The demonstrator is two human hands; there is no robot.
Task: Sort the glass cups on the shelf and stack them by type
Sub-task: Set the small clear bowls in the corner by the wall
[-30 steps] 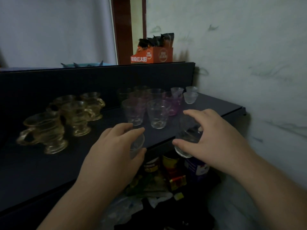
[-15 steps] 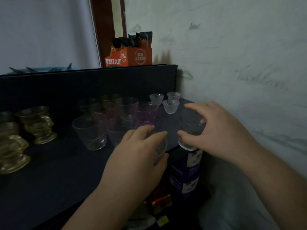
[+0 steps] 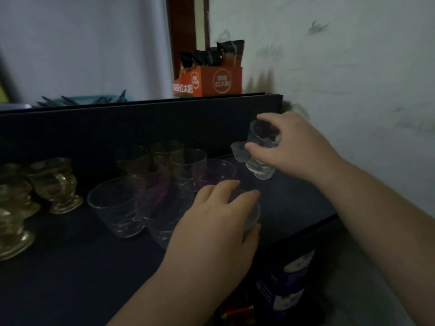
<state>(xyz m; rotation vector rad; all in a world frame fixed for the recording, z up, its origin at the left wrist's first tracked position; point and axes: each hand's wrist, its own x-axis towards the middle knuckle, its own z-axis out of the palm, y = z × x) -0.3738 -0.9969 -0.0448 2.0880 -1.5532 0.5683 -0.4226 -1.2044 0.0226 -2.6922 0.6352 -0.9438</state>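
Observation:
My right hand (image 3: 294, 147) grips a small clear glass cup (image 3: 261, 147) from above and holds it over the far right end of the dark shelf (image 3: 70, 267), beside a tiny clear cup (image 3: 237, 151). My left hand (image 3: 216, 222) curls round another small clear cup (image 3: 251, 212) near the shelf's front edge; my fingers hide most of it. Clear tumblers (image 3: 115, 205) and purple-tinted cups (image 3: 211, 172) stand grouped mid-shelf. Amber handled glass cups (image 3: 54, 184) stand at the left.
An orange carton of sachets (image 3: 211, 81) sits on the ledge above the shelf's back panel. The pale wall (image 3: 353, 78) closes the right side. Below the shelf's front edge stand a purple-and-white box (image 3: 287, 285) and other packages.
My right hand has lifted its clear cup up and back toward the far right corner. My left hand has kept its cup low near the front edge. The view has shifted right.

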